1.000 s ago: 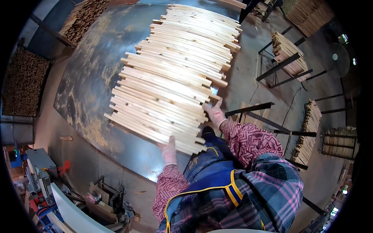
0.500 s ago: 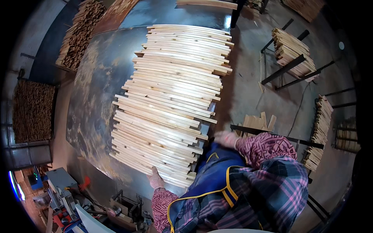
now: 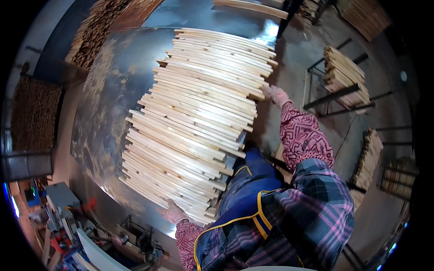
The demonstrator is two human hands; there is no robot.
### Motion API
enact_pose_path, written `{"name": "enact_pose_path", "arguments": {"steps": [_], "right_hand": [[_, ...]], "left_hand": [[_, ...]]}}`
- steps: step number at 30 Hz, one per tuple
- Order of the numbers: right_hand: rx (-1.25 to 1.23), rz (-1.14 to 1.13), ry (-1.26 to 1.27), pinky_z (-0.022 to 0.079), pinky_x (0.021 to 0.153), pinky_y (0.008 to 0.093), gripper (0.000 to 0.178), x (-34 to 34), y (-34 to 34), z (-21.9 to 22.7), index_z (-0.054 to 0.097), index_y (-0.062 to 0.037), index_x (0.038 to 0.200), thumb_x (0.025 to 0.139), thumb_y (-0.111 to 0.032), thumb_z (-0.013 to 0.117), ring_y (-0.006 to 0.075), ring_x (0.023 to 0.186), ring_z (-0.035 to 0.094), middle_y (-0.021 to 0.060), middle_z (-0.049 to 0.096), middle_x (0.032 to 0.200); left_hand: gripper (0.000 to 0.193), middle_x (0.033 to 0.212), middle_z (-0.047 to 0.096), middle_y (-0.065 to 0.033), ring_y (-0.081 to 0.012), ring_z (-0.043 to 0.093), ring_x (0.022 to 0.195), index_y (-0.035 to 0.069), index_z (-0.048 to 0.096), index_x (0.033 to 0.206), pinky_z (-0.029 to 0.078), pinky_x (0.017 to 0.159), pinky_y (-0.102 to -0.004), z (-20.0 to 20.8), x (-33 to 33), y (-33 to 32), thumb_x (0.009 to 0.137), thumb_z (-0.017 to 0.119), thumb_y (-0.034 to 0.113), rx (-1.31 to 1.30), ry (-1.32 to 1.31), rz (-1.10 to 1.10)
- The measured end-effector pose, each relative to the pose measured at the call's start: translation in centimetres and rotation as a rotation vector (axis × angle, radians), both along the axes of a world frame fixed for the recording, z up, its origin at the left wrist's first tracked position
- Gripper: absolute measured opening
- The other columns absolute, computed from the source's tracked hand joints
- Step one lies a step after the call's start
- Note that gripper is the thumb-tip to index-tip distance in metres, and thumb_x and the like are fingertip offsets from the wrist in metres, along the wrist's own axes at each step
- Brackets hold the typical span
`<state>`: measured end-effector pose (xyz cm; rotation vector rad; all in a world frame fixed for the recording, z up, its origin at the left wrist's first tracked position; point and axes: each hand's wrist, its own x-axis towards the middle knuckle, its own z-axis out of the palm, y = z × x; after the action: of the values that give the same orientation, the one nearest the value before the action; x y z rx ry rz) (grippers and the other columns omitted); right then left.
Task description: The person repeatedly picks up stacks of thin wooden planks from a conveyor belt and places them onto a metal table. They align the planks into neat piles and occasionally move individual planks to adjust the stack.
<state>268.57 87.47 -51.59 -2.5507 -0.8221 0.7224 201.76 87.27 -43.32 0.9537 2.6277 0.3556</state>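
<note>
Pale wooden strips (image 3: 194, 113) lie side by side along the dark metal tabletop's (image 3: 113, 97) right edge.
The left hand (image 3: 172, 212) is low, fingers spread at the row's near end; the right hand (image 3: 276, 95) stretches forward to the strips' right ends, and whether it grips one I cannot tell. Tan patches mark the tabletop's left side; stacked wood (image 3: 36, 113) stands beyond its left edge, a loaded rack (image 3: 343, 74) off its right. Most of the row lies forward of the left hand and left of the right.
</note>
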Motion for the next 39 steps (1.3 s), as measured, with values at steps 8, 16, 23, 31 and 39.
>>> {"name": "enact_pose_path", "arguments": {"steps": [8,16,23,31,39], "right_hand": [[0.182,-0.197,0.494,0.05,0.092,0.0367,0.079,-1.1,-0.1,-3.4,0.062,0.003,0.123,0.077,-0.061,0.073,0.0275,0.102,0.067,0.0163,0.07,0.11],[0.155,-0.361,0.599,0.049,0.081,0.0291,0.057,-0.6,-1.5,4.2,0.063,0.0059,0.117,0.08,-0.034,0.081,0.0166,0.087,0.064,0.0097,0.07,0.103],[0.25,-0.241,0.885,0.04,0.066,0.0248,0.037,-0.3,-0.9,2.4,0.07,-0.0034,0.105,0.085,-0.035,0.074,0.0109,0.074,0.053,0.0022,0.064,0.087],[0.345,-0.367,0.631,0.043,0.068,0.0256,0.051,-3.3,0.1,5.5,0.064,-0.0008,0.108,0.082,-0.043,0.077,0.0111,0.076,0.051,0.0016,0.061,0.087],[0.189,0.187,1.447,0.05,0.082,0.0286,0.069,4.2,6.3,13.4,0.044,0.0012,0.143,0.094,-0.044,0.061,0.0141,0.097,0.059,0.008,0.064,0.114]], "left_hand": [[0.082,0.15,0.034,-0.0225,-0.0335,0.03,0.141,0.003,0.033,0.15,0.026,0.116,-0.0396,0.9,12.9,2.0,0.084,0.07,0.033,0.157,0.07,-0.137],[0.084,0.15,0.034,-0.0225,-0.0367,0.032,0.14,0.005,0.031,0.152,0.029,0.116,-0.04,4.4,27.5,7.6,0.082,0.073,0.024,0.069,0.027,-0.465],[0.084,0.148,0.035,-0.0215,-0.037,0.036,0.137,0.006,0.036,0.149,0.032,0.115,-0.0395,0.3,29.2,8.4,0.078,0.076,0.025,0.16,-0.147,-0.493],[0.08,0.147,0.038,-0.0229,-0.0358,0.035,0.139,0.007,0.038,0.149,0.03,0.115,-0.0408,-0.5,29.1,7.7,0.081,0.075,0.025,0.242,-0.233,-0.508],[0.077,0.148,0.035,-0.0223,-0.034,0.034,0.138,0.005,0.035,0.149,0.032,0.115,-0.0361,-1.2,29.1,7.0,0.083,0.073,0.015,0.357,-0.307,-0.4]]}}
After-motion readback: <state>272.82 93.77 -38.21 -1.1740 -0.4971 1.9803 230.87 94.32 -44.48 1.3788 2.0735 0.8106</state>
